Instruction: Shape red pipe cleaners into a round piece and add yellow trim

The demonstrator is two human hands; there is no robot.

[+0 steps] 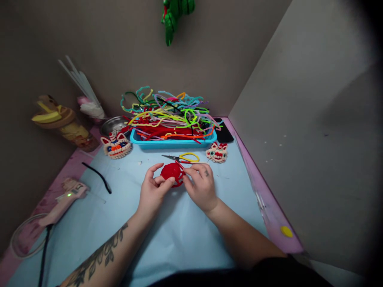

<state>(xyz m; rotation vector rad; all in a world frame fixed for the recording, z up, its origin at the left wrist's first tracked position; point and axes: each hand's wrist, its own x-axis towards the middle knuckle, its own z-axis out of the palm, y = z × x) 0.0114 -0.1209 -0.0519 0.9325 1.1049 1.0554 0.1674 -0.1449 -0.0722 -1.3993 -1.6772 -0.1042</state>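
A rounded red pipe-cleaner piece [171,171] with open gaps on its right side is held over the table. My left hand [154,186] grips it from the left, thumb on its front and the index finger raised. At its right edge, the fingers of my right hand [200,184] pinch a thin red pipe cleaner [180,164]. Just beyond the hands lie scissors [182,158] with yellow handles, blades pointing left. What lies under my fingertips is partly hidden.
A blue tray [173,145] heaped with colourful pipe cleaners stands behind. Lion-head figures [117,146] [217,153] flank it. A metal bowl [113,124], a phone [225,132], a glue gun [66,199] with a green light, a black pipe cleaner [98,176] and a drink cup [72,129] surround the work area.
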